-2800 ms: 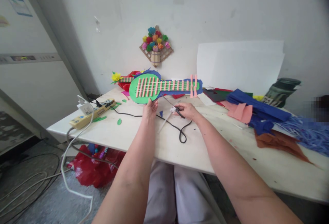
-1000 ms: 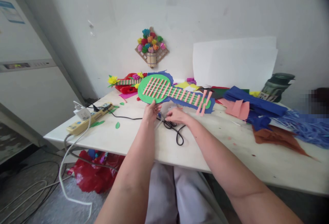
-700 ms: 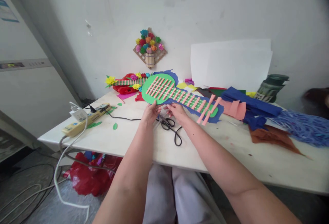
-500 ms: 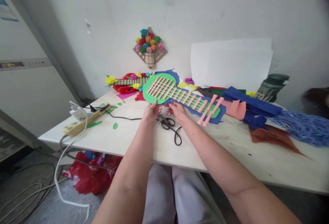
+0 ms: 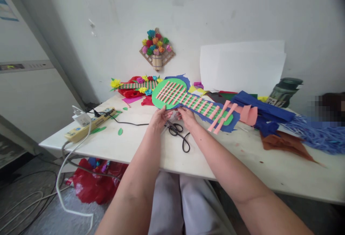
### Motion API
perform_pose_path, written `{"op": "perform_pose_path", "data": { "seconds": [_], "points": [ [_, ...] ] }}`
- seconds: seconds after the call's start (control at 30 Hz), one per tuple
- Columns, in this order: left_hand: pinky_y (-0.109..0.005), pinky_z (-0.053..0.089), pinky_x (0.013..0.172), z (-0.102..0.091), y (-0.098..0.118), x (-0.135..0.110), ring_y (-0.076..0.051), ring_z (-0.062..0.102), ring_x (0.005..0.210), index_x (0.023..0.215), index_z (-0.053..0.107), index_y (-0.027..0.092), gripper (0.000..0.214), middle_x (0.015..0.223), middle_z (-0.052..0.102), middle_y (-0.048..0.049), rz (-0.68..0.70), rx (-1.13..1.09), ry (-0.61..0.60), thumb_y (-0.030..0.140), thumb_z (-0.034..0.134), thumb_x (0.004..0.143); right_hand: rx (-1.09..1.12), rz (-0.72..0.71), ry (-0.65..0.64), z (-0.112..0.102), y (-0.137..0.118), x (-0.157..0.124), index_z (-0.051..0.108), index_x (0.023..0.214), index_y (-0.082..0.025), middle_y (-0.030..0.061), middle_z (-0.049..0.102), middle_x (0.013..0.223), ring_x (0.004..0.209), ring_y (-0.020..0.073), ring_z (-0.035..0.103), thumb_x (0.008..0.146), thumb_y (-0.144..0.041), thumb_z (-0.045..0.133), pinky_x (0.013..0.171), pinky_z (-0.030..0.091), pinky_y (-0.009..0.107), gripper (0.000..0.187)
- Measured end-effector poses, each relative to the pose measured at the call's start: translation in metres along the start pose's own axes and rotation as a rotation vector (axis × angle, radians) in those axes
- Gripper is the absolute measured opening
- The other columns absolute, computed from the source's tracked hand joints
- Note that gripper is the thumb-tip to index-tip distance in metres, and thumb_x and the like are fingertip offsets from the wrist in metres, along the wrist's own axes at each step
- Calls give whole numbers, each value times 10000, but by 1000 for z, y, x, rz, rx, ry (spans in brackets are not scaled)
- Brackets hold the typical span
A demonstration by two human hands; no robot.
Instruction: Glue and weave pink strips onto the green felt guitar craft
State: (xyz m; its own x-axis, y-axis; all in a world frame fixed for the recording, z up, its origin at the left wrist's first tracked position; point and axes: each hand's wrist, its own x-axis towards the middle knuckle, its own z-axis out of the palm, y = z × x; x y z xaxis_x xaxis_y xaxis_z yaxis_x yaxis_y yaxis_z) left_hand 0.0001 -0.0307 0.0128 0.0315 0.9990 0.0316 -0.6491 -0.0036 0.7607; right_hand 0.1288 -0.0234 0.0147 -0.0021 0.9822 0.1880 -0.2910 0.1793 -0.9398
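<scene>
While a white appliance (image 5: 27,87) stands at the far left, a cream power strip (image 5: 90,125) with a white charger (image 5: 83,119) plugged in lies along the left side of the white table (image 5: 140,145). Below that end, a red plastic bag (image 5: 94,188) sits under the tabletop. Green leaf cutouts are scattered beside the strip, one leaf (image 5: 120,131) lying apart. Farther back is a flower-trimmed craft lute (image 5: 134,85), beneath a wall-hung basket of colourful flowers (image 5: 157,51).

Near the centre, the left hand (image 5: 159,118) grips the lower edge of a green craft lute (image 5: 175,96), thumb on its front and the other fingers curled below. Held over the table, the lute has pink frets, white strings and a ragged blue border, its neck sloping down to the right. Just under the hands lie black-handled scissors (image 5: 175,130) and a looped black cord (image 5: 185,147). The right hand (image 5: 186,115) has its fingers bent at the blue border; whether they pinch it, I cannot tell.

Beyond the pegs lie pink paper (image 5: 248,115), folded blue paper (image 5: 265,108), brown paper (image 5: 287,147), a dark green bottle (image 5: 287,91) and blue shreds (image 5: 319,134).
</scene>
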Motion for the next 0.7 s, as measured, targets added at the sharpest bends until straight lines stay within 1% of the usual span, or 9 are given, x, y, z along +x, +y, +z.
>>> {"op": "perform_pose_path", "data": {
  "seconds": [0.17,0.37,0.47,0.57,0.7],
  "points": [
    [-177,518,479,-1,0,1,-137,651,549,987,582,64,197,705,690,-116,-35,-15,-1,161,464,863,-27,-5,18,-1,0,0,586,657,-157,1,610,679,492,65,468,635,-326,604,352,326,167,171],
    [-191,526,493,-2,1,2,-149,656,557,1047,574,54,244,762,700,-139,-91,-6,5,138,441,861,-63,-11,57,-2,4,3,567,642,-167,-12,578,616,503,82,494,664,-332,597,351,333,170,169],
    [-188,523,498,-1,1,1,-148,656,561,1031,581,36,243,765,699,-150,-87,2,3,140,441,862,-88,-27,52,-1,4,3,574,683,-168,-3,600,654,514,89,518,670,-353,599,349,338,172,187],
    [-185,519,506,0,1,1,-153,664,595,1033,584,28,248,817,699,-165,-91,14,14,142,447,860,-97,-36,29,0,3,3,580,742,-172,7,627,710,526,97,548,677,-370,594,346,345,173,209],
    [-195,520,517,2,1,-1,-155,667,616,1051,579,35,251,880,694,-171,-93,23,24,139,456,858,-100,-20,31,2,2,2,579,761,-172,13,641,715,546,108,581,692,-354,573,339,341,163,194]
  ]
}}
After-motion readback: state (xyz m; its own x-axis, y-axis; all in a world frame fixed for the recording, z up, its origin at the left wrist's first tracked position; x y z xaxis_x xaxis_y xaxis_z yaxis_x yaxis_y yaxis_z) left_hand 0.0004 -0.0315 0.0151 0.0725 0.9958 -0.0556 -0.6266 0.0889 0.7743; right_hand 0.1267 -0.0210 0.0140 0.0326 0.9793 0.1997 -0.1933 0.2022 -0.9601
